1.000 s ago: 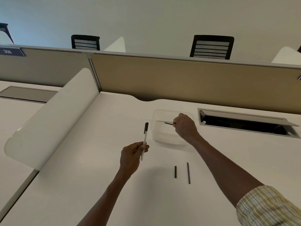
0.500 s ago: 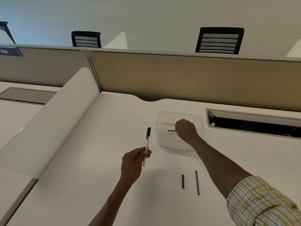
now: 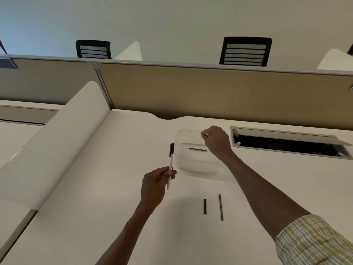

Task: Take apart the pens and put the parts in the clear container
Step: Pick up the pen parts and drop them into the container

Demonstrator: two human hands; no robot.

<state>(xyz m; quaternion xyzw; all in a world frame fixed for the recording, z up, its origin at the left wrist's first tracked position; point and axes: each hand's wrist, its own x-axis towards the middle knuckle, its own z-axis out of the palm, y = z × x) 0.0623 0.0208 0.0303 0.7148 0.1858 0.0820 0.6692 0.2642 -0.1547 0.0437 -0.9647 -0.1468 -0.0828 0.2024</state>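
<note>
My left hand [image 3: 155,185] grips a white pen [image 3: 170,165] with a black cap, held nearly upright just left of the clear container [image 3: 194,168]. A thin dark pen part [image 3: 197,149] lies flat inside the container. My right hand [image 3: 216,141] hovers over the container's far right corner with thumb and forefinger pinched together and nothing visible between them. On the white desk in front of the container lie two dark parts: a short one [image 3: 205,206] and a longer thin rod [image 3: 220,207].
A beige partition [image 3: 210,88] runs along the back of the desk. An open cable hatch [image 3: 290,143] sits to the right of the container. A white curved divider [image 3: 57,142] borders the left side. Two black chairs stand behind the partition.
My right hand let go of the thin dark part, which now lies in the container, and rose toward the far rim. My left hand kept holding the pen.
</note>
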